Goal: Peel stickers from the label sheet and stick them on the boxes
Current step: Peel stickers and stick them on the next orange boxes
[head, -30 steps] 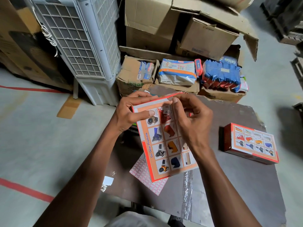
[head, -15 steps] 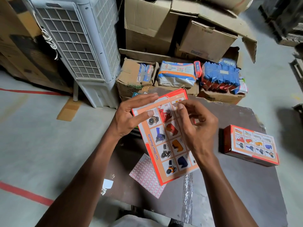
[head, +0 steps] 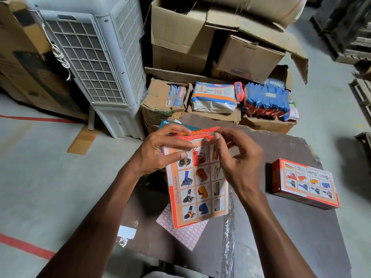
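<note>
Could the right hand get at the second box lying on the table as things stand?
Probably yes: the second box lies apart on the table, nothing between it and the right hand, though its fingers are busy at the held box.

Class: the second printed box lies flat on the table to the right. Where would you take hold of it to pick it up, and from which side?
Probably grip the second box across its two long side walls, coming down from above. It lies flat, picture face up, on the brown table with bare surface all around, so both long edges look free; its face is too broad to span.
</note>
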The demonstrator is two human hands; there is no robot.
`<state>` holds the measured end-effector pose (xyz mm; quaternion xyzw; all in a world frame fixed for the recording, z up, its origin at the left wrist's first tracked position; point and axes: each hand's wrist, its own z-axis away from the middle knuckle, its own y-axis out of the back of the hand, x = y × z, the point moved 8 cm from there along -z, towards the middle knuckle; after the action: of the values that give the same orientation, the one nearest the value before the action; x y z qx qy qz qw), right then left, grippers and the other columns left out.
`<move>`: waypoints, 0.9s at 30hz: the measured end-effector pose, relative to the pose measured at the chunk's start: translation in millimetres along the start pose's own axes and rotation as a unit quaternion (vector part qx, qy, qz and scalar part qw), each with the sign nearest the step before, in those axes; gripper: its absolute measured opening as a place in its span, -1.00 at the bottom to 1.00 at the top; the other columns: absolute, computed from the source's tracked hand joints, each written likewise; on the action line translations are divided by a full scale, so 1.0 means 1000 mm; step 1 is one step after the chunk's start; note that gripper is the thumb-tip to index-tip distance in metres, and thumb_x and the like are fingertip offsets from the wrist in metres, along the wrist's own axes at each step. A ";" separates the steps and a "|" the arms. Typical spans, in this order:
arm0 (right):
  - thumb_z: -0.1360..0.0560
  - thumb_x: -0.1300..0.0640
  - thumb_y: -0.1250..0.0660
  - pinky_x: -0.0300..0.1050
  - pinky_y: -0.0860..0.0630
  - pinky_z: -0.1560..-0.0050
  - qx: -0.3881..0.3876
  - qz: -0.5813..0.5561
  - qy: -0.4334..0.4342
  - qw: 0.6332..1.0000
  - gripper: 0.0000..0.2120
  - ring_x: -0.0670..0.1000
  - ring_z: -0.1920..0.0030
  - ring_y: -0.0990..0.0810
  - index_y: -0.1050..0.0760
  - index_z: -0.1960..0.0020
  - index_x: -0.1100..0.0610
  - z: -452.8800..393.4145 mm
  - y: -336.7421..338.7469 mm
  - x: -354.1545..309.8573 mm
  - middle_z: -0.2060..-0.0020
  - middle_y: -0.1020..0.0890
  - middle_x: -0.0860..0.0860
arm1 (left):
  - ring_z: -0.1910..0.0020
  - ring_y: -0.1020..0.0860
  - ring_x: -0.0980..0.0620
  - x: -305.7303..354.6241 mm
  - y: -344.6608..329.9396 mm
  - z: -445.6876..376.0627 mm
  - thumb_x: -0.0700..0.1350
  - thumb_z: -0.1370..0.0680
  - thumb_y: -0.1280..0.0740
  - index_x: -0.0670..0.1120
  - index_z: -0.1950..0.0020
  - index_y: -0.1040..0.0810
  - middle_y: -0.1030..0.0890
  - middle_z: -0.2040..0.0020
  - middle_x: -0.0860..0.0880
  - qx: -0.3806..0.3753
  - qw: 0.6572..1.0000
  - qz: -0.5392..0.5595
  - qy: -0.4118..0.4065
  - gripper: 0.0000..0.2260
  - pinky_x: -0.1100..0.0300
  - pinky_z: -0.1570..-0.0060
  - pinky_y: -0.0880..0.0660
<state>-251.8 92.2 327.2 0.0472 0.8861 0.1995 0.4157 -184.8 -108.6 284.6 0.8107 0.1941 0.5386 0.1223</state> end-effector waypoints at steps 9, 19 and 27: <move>-0.58 0.18 -0.45 -0.08 -0.52 0.13 -0.011 0.058 0.083 0.995 -0.94 -0.06 0.18 -0.55 -0.68 -0.01 0.17 -0.001 -0.011 -0.009 0.14 -0.70 -0.02 | -0.29 -0.61 -0.06 0.003 0.004 0.003 -0.25 -0.44 -0.55 -0.12 -0.06 -0.74 -0.68 -0.20 -0.05 0.007 1.000 0.022 0.000 -0.79 -0.05 -0.24 -0.56; -0.62 0.10 -0.37 -0.21 -0.35 0.04 -0.071 0.123 0.147 0.979 -0.81 0.03 0.09 -0.56 -0.67 -0.13 0.17 0.008 -0.023 -0.006 0.02 -0.69 0.05 | -0.31 -0.60 -0.07 0.008 0.004 0.003 -0.28 -0.43 -0.56 -0.11 -0.07 -0.73 -0.69 -0.20 -0.04 0.002 1.000 0.020 -0.012 -0.76 -0.11 -0.30 -0.53; -0.62 0.08 -0.38 -0.09 -0.43 0.04 -0.089 0.131 0.162 0.974 -0.79 0.07 0.03 -0.56 -0.67 -0.15 0.17 0.011 -0.024 -0.004 -0.04 -0.67 0.08 | -0.25 -0.64 -0.07 0.006 0.003 0.003 -0.29 -0.44 -0.55 -0.08 -0.05 -0.73 -0.69 -0.21 -0.02 -0.006 0.999 0.042 0.014 -0.78 -0.02 -0.20 -0.58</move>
<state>-238.7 72.9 314.0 0.0928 0.9065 0.3350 0.2395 -179.3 -109.0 289.8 0.8097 0.1583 0.5559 0.1018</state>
